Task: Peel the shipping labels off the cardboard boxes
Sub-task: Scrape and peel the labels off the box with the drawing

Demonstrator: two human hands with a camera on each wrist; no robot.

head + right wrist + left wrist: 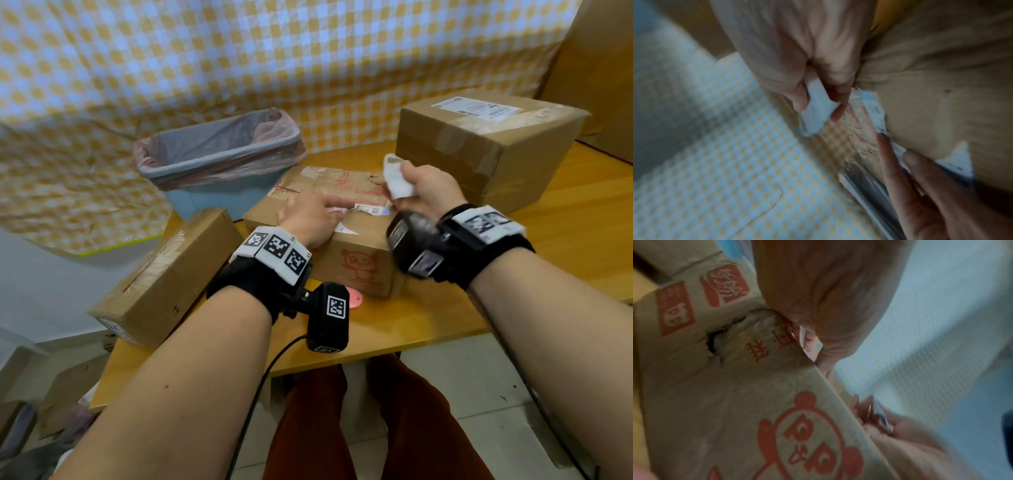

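Observation:
A cardboard box point(359, 260) with red print stands mid-table, its top showing torn label remnants point(370, 208). My left hand point(346, 209) lies on the box top, index and middle fingers point(892, 159) straight and pressing the remnant point(873, 110) at the front edge. My right hand point(400, 192) hovers just above the box's right side and grips a crumpled white piece of peeled label point(397, 178); in the right wrist view that piece point(816, 113) is pinched between thumb and fingers. A larger box point(486, 154) at the back right carries a whole white shipping label point(478, 107).
A blue bin point(219, 154) lined with a pink bag stands behind the middle box. A long box point(164, 277) lies tilted at the table's left edge. A small pink object point(354, 301) sits near the front edge. Checked cloth hangs behind.

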